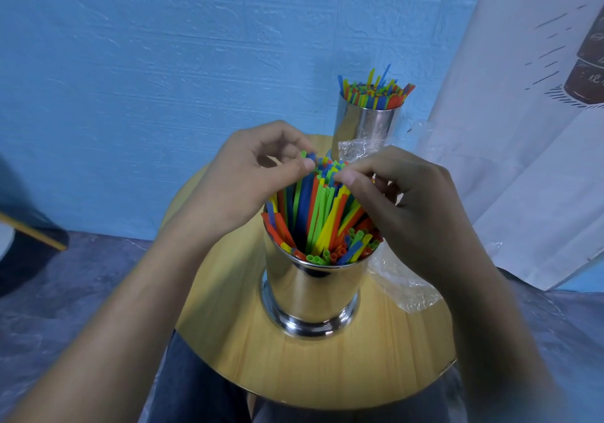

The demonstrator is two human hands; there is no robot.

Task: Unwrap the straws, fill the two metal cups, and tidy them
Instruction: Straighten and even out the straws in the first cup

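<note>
Left of the near metal cup (313, 285) we find a strip of bare, pale wood grain running out to the curved rim of the round wooden table (228, 308). A wider bare stretch lies in front of the cup.

Above the cup's left rim, the left hand (251, 174) curls in and pinches the tips of a few green and blue straws between thumb and fingers.

The cup itself stands upright near the table's middle: polished, mirror-bright steel with a flared foot. Its straws (322, 213) are thin, smooth plastic tubes in red, yellow, green and blue. Their long axes rise out of the mouth and lean away from us, drawn together at the top into a bundle. A looser cluster at the cup's near-right rim shows its open ends.

Above the cup's right rim, the right hand (415, 213) bends its fingers and thumb onto the bundle's tips.

Behind the cup and a little right, at the table's far edge, a second steel cup (367, 125) holds upright straws, with crinkled film at its foot.

Right of the near cup, a clear plastic wrapper (408, 288) lies crumpled up to the table's rim, and beyond it hangs a white printed cloth (523, 161).
</note>
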